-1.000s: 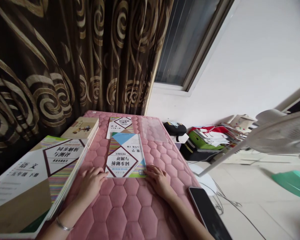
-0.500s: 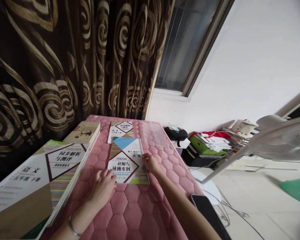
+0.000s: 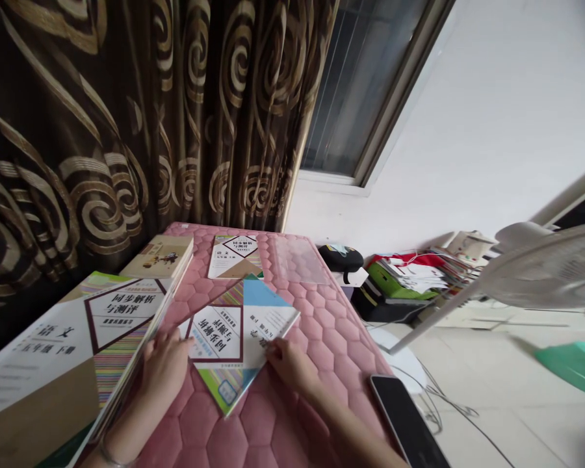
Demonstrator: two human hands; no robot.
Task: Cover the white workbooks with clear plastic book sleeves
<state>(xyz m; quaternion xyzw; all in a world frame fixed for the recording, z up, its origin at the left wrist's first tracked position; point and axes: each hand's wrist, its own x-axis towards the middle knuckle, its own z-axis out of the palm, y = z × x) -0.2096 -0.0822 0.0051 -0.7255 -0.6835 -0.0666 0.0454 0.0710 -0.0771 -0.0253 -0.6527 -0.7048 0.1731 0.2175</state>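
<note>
Workbook point(image 3: 238, 338) lies turned diagonally on the pink quilted cover point(image 3: 322, 344), at the middle of the head view. Left hand point(image 3: 166, 367) rests its open fingers at the book's left edge; right hand point(image 3: 290, 364) lays its fingertips flat on the near-right edge, neither pinching.

The one view looked out from the person's head, forward and down over a pink pad point(image 3: 253, 429), close above the left hand point(image 3: 166, 367) and right hand point(image 3: 292, 367). It sat tilted, so the window point(image 3: 361, 91) slanted across the top, with a curtain point(image 3: 102, 130) filling the left and a fan point(image 3: 550, 273) at the right edge.
</note>
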